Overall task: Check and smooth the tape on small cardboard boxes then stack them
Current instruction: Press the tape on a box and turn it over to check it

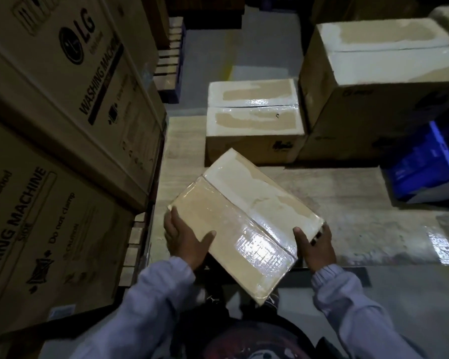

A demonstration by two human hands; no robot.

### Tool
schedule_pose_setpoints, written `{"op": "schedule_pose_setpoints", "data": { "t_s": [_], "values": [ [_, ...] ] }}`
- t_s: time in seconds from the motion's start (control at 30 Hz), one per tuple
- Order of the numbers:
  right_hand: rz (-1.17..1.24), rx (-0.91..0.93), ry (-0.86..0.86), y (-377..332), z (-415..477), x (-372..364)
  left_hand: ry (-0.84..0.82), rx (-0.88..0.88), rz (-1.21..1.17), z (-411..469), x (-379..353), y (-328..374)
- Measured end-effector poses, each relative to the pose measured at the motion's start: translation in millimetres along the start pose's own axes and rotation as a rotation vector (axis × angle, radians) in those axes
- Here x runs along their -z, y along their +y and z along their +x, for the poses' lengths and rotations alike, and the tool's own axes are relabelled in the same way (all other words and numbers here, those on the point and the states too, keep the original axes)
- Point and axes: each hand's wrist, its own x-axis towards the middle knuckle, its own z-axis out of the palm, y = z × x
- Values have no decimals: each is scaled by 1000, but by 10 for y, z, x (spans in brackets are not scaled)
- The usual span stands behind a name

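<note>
Head view: small flat tan cardboard box (244,218), glossy clear tape across top seam, at lower centre of frame, tilted, lifted off surface. Grip: left hand (184,239) clasps left edge, thumb on top; right hand (314,247) clasps right corner likewise; fingers beneath hidden. Second taped tan box (254,117) above centre on pale wooden platform (322,182). Risk: slick tape under thumbs plus edge-only hold, box may slip; wrinkled tape near seam may go unsmoothed

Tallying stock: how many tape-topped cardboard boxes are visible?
3: the held box, a second box ahead on the platform, a larger box to its right. A fourth may be cut off top right.
</note>
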Motion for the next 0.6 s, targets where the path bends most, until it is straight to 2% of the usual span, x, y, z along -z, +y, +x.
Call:
{"op": "schedule_pose_setpoints", "data": {
  "t_s": [0.07,0.17,0.23,0.3,0.6],
  "values": [
    [-7,-62,-37,49,-132,-90,83,-112,164,261,62,119],
    [-13,-85,-139,298,-295,-221,-15,-271,331,663,123,221],
    [-5,-68,-207,411,-377,-236,-104,-338,303,825,137,296],
    [-28,-77,-230,354,-443,-225,-124,-369,267,866,118,353],
    [-261,18,-128,104,-94,67,-46,-233,254,473,88,92]
  ]
}}
